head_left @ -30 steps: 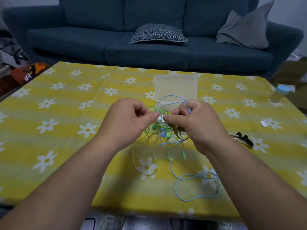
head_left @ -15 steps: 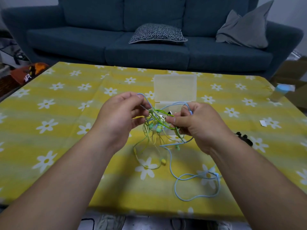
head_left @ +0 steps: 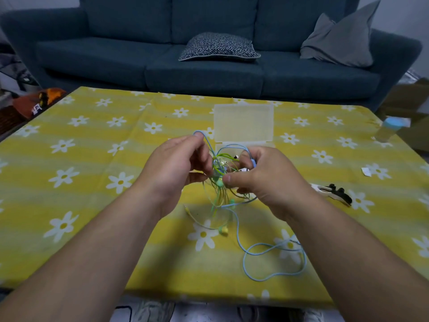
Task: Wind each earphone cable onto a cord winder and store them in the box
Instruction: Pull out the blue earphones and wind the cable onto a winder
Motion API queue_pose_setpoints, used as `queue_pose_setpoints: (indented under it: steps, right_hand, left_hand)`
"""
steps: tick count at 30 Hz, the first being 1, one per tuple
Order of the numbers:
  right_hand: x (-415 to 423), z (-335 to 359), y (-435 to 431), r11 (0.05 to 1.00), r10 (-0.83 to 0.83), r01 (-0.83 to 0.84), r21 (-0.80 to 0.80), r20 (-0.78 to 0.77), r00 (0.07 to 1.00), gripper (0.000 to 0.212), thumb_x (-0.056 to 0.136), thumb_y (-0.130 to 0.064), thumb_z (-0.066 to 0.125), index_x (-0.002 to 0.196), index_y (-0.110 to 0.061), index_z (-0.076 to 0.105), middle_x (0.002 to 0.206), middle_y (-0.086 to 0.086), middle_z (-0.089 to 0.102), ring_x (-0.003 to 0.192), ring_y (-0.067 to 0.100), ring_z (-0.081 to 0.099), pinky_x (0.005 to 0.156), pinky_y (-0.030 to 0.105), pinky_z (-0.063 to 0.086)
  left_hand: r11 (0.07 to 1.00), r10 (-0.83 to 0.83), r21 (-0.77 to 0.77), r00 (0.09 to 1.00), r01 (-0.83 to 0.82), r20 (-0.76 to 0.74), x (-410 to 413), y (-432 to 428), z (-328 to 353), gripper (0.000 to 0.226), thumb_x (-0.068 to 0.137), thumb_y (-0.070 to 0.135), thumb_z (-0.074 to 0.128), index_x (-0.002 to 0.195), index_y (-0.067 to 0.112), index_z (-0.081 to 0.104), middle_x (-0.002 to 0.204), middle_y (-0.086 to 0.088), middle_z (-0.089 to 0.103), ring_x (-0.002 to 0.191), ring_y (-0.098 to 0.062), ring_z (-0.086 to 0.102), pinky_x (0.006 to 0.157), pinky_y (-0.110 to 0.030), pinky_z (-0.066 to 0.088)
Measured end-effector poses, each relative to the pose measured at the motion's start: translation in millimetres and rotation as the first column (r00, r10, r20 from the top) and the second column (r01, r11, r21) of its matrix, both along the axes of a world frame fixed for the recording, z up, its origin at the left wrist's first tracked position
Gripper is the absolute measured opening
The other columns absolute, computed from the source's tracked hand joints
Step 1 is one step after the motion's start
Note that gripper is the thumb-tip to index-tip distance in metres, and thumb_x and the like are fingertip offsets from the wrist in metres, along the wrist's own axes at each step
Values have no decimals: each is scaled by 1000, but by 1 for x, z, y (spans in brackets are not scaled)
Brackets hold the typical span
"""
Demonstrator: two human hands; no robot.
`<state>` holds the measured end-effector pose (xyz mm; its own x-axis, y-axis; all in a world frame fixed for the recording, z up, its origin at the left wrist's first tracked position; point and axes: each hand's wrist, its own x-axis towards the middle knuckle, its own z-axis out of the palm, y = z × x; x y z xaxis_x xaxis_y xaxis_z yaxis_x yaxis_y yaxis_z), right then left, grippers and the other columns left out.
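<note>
A tangle of earphone cables [head_left: 219,175], green, yellow and blue, hangs between my two hands above the yellow flowered table [head_left: 92,182]. My left hand [head_left: 174,168] pinches a loop of the blue cable [head_left: 274,261] and lifts it up to the left. My right hand [head_left: 260,180] grips the knot of cables between thumb and fingers. The blue cable's long tail lies curled on the cloth near the front edge. A clear plastic box [head_left: 243,123] stands open just behind my hands, its lid upright.
A black and white cord winder [head_left: 334,194] lies on the cloth to the right of my right hand. A small white scrap [head_left: 366,171] and a blue-capped bottle [head_left: 390,129] sit at the far right. A dark blue sofa [head_left: 209,54] stands behind the table.
My left hand has drawn a blue loop up and to the left out of the tangle. Both hands have risen slightly, and the green and yellow earbuds now dangle lower.
</note>
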<state>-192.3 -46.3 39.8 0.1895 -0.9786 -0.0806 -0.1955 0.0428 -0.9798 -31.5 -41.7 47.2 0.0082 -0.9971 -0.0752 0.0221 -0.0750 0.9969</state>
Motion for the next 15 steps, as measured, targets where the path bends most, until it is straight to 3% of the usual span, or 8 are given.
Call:
queue_pose_setpoints:
  steps: [4,8,10,13,15]
  right_hand:
    - [-1,-2,-4,998,-61,61,-3,12,998,49,74,17,67,62,-16,33,70,6,61,47,12,54,43,17,37]
    - [-5,-7,-9,994,-106,106,-31,-12,994,48,72,15,63,58,-19,32,62,3,52,48,13,44,52,27,28]
    - [-6,-8,-10,992,-121,121,-29,-1,993,48,71,16,61,56,-19,32,59,1,46,52,17,41,58,31,29]
    - [-5,-7,-9,996,-84,85,-17,43,996,46,72,18,57,57,-18,32,60,4,41,63,22,42,63,36,32]
    - [-3,-7,-8,1000,-28,26,15,112,993,46,76,17,59,60,-18,33,67,10,42,66,25,48,61,35,37]
  left_hand:
    - [1000,27,-12,1000,-27,-10,1,-2,-2,39,104,22,35,75,12,60,54,0,44,54,-20,46,62,-32,36]
    - [999,46,-12,998,-46,-47,5,-3,-2,32,100,9,39,84,10,66,54,2,34,53,-18,37,56,-29,32]
    - [997,77,27,994,-75,-83,10,-3,1,22,84,1,45,78,10,64,52,3,37,55,-19,38,56,-29,31]
    - [997,49,66,991,-41,-126,12,-1,4,6,64,11,57,63,16,54,51,4,36,56,-20,43,59,-30,32]
    - [998,31,50,990,-24,-138,11,-1,2,29,77,14,67,58,19,46,53,4,33,57,-20,44,60,-29,36]
